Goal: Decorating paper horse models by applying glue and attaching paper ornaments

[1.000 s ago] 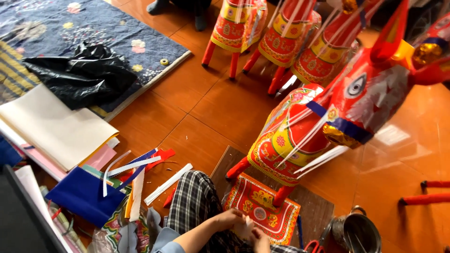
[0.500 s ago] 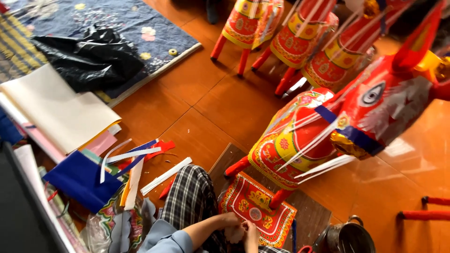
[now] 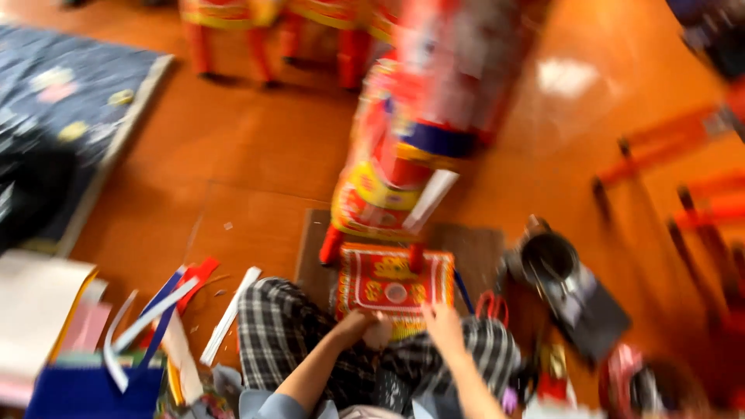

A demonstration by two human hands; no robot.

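Motion-blurred paper horse (image 3: 403, 147), its head cut off above

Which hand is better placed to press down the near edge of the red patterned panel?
Probably the left hand: it rests bunched on the red patterned panel at its near edge. The right hand sits just beside that edge.

— What differs for you since a second ago?

— Your view swings right and blurs. The dark round metal pot (image 3: 549, 260) sits further into frame, and the dark blue patterned mat (image 3: 74, 116) slides to the left edge.

— And your hands?

— Your left hand (image 3: 365, 326) and right hand (image 3: 444, 322) show more fully at the lower edge of the red and gold decorated paper panel (image 3: 394, 283).
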